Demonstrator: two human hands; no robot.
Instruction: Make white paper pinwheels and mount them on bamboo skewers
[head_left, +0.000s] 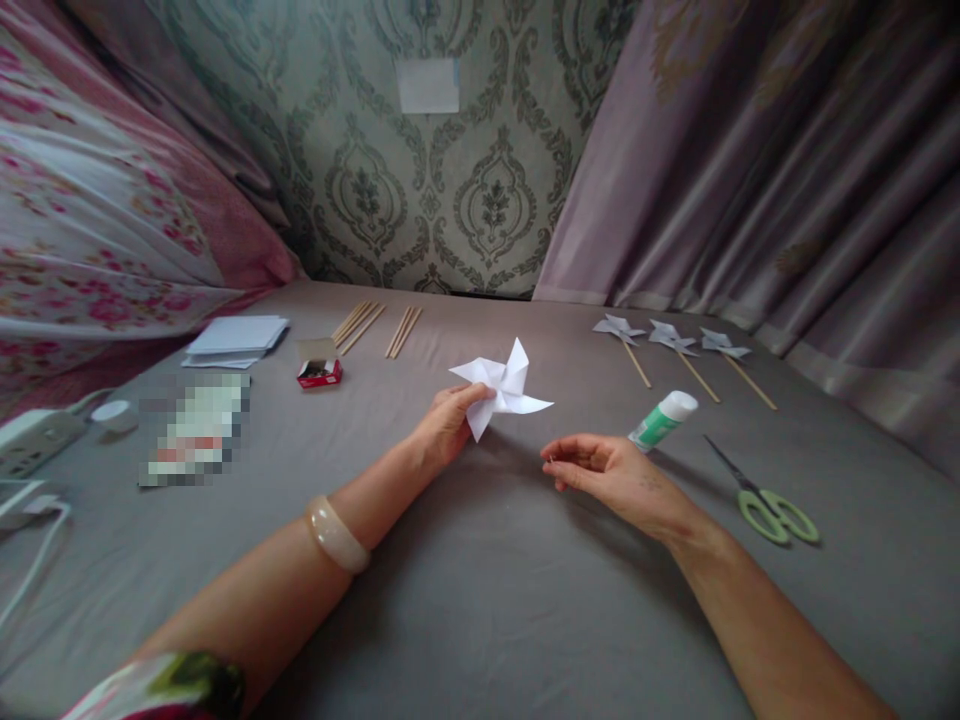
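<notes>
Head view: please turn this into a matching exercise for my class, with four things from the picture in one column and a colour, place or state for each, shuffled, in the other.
Column one
1. Scissors
2. Small box
3. Glue stick
4. Pinwheel nearest the camera

Column two
A. Red, with its flap up
B. Held in the left hand
C. Lying flat, with light green handles
D. Green and white, just beyond the right hand

Right pairs: 1-C, 2-A, 3-D, 4-B
</notes>
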